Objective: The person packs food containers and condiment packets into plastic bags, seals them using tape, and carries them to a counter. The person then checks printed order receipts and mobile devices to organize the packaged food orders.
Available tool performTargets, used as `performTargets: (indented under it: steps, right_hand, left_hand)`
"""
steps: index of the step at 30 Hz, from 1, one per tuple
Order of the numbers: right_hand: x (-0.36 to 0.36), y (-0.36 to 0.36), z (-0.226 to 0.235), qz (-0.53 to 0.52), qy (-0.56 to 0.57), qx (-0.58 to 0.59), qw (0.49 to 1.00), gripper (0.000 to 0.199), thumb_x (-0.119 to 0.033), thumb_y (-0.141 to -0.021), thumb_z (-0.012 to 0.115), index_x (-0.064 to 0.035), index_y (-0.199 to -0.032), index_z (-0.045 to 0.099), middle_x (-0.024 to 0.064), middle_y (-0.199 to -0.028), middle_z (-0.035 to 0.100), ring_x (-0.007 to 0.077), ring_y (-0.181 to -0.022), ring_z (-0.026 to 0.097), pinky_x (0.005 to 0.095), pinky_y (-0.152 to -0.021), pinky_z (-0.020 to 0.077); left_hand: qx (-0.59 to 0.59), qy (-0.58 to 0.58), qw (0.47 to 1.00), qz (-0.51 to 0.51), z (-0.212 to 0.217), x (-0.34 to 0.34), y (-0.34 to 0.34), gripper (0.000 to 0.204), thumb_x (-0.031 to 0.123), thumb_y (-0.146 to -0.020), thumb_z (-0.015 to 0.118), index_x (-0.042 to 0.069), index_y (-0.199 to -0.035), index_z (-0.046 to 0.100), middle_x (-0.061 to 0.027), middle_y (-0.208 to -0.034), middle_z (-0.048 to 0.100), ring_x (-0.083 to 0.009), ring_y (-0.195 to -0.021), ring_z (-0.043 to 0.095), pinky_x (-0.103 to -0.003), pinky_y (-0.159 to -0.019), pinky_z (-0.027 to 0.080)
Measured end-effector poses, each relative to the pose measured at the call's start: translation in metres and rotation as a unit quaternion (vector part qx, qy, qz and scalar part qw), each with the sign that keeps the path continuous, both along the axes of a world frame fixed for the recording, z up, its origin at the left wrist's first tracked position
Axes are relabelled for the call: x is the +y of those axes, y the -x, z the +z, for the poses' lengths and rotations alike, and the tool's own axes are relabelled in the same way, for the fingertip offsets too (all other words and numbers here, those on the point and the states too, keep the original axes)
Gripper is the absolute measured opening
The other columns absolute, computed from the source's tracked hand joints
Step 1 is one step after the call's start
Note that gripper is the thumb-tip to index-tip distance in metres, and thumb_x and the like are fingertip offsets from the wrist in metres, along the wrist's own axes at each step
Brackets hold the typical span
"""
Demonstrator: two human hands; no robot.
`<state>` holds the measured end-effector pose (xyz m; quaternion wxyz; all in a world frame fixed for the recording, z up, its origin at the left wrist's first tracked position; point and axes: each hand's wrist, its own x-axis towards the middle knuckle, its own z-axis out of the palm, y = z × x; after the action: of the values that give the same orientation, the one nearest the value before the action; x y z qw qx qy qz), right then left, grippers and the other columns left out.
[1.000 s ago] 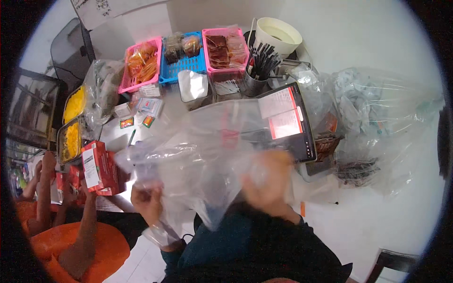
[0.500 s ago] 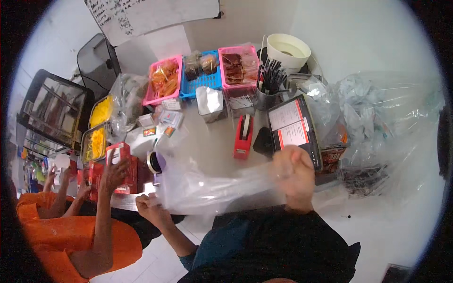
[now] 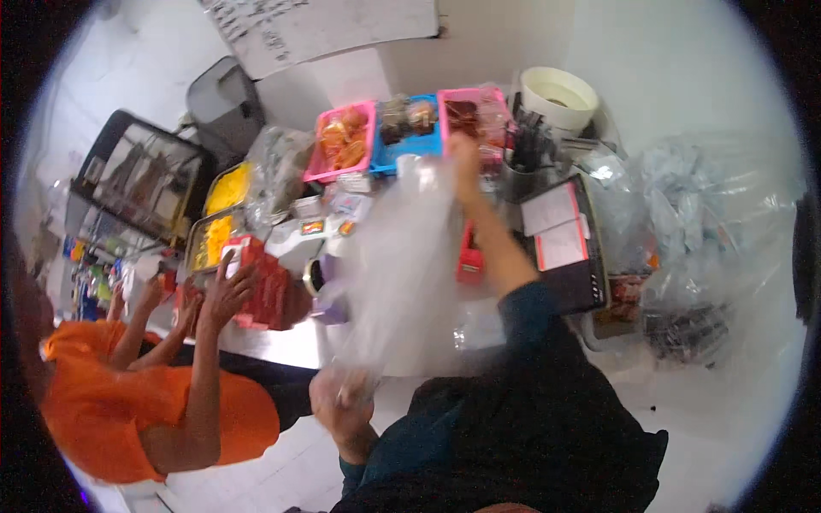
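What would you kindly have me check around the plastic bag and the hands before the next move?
1. Left hand gripping the plastic bag at its lower end: ok.
2. Right hand gripping the upper end: cannot tell, blurred.
3. Bag's mouth open: cannot tell.
4. Co-worker's hand apart from the bag: ok, it is at the red boxes.
5. Red object fully visible: not ok, partly hidden.
6. Tablet uncovered by the bag: ok.

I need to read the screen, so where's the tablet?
In the head view, the tablet is right of centre, between the right forearm and the clear plastic bags.
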<state>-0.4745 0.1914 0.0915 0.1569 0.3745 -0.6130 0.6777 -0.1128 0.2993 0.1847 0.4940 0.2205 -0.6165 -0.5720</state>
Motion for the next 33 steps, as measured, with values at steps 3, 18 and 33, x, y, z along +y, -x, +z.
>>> performTargets:
  steps: [3,18,33]
  right_hand:
    - [0.003,0.070,0.017,-0.097,-0.003,0.104,0.990,0.010,-0.007,-0.060,0.054,-0.0063,-0.057,0.044,0.0057,-0.056,0.048,0.0177,-0.052,0.045,0.0279,-0.049,0.0348]
    - [0.100,-0.218,0.119,0.032,-0.111,0.429,0.896,0.039,-0.028,-0.060,0.065,-0.0096,-0.090,0.048,0.0075,-0.078,0.050,0.0270,-0.074,0.050,0.0394,-0.069,0.0367]
    - [0.196,-0.184,-0.122,0.280,-0.680,0.234,0.636,0.026,-0.019,-0.068,0.048,-0.0067,-0.089,0.057,0.0224,-0.093,0.052,0.0344,-0.087,0.051,0.0462,-0.072,0.0399]
  left_hand:
    - [0.120,-0.168,0.969,-0.133,0.000,0.000,-0.016,0.025,0.024,-0.080,0.045,0.000,-0.071,0.045,-0.0028,-0.064,0.043,-0.0111,-0.058,0.041,-0.022,-0.051,0.034]
    - [-0.180,-0.009,0.980,0.088,-0.055,-0.043,0.045,0.055,0.020,-0.076,0.053,0.000,-0.119,0.026,-0.0181,-0.107,0.042,-0.0270,-0.095,0.045,-0.036,-0.081,0.037]
    - [-0.353,0.103,0.908,-0.200,-0.085,-0.114,-0.100,0.023,0.008,-0.076,0.043,0.000,-0.096,0.049,-0.0152,-0.088,0.053,-0.0277,-0.089,0.049,-0.035,-0.079,0.039]
